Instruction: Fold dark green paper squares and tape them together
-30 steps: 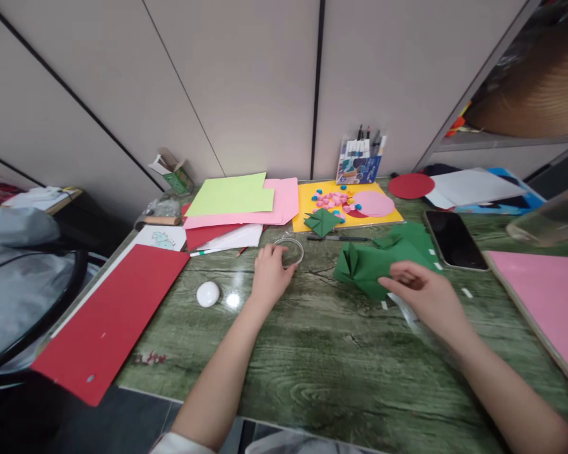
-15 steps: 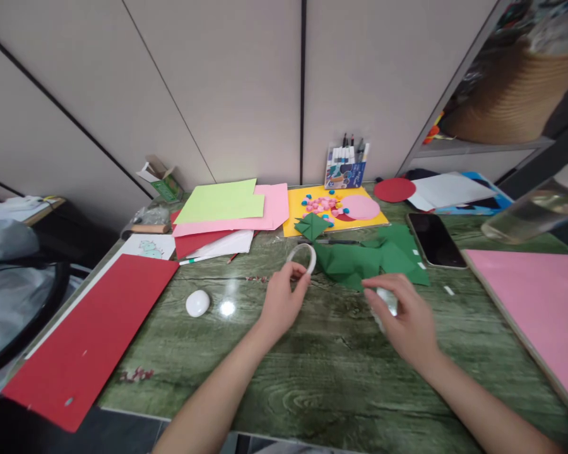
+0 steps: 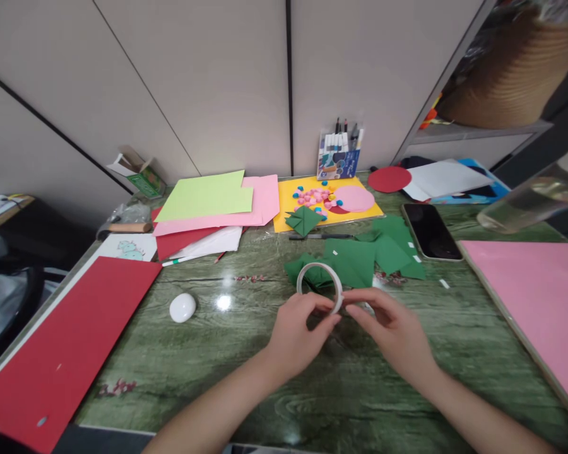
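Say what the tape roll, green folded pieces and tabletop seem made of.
Tape roll: maybe plastic or paper, its pale ring looking smooth. Green folded pieces: probably matte paper, given creases and dull colour. Tabletop: glossy, given bright reflections; wood-like grain, true material unclear.

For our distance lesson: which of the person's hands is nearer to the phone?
Right. The right hand is in front of the phone, to its left; the left hand, holding the tape roll, is farther left.
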Demonstrator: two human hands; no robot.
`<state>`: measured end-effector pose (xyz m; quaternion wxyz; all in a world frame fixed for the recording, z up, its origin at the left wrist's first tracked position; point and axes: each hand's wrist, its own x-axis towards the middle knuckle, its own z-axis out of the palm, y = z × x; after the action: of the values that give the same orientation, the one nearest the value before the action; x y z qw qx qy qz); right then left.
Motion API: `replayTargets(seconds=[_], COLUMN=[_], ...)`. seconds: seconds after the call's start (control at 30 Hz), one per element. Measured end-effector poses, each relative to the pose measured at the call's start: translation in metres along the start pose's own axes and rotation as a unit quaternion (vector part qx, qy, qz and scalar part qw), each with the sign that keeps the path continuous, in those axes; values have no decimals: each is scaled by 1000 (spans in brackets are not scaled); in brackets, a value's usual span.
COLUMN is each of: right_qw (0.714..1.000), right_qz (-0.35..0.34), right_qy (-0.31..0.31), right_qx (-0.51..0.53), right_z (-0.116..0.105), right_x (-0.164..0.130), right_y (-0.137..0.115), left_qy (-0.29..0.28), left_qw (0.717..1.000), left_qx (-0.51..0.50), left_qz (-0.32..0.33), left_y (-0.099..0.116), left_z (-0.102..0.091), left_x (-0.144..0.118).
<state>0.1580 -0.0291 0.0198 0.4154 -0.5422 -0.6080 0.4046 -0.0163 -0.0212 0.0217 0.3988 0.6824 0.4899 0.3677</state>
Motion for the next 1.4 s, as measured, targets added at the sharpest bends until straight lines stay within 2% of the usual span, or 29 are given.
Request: replayTargets(seconds=[0.13,0.3,0.37,0.43,0.5,0.57,0.67,0.9,1.07,1.23,1.4], right_qw=[997,972,954,924,894,879,878,893,909,921,926], right_qz=[-69,-173,-220,-278,-324,-343,-342,-317,-297,-282,-269], right_qy=[37,116,109,104,119,140,142,117,101,100,128], right_qx=[-24,-104,-171,-240,-284,-300,-302,-299,-275,-249,-231], right_z=[-3,-4,-5,-7,-8,-8,-7,-4,-2,1,7], right_x=[3,3,4,5,6,6,6,5,3,-2,-6], right_y=[0,2,3,3,3,2,0,-2,-5,-5,-5], left_qy=[14,36,37,39,44,51,62,54,74,85,105], left_qw=[996,992,987,981,975,971,962,929,906,899,898], left_qx=[68,90,113,138,154,166,184,254,281,281,263], left_qz=[61,83,107,134,153,166,191,266,308,325,338], left_y=[1,0,-2,-3,-4,-4,-4,-5,-1,3,3], left_z=[0,0,-1,-1,0,0,0,-2,-3,-2,0], left_x=[-3,-3,-2,-2,-2,-2,-2,-4,-7,-8,-10])
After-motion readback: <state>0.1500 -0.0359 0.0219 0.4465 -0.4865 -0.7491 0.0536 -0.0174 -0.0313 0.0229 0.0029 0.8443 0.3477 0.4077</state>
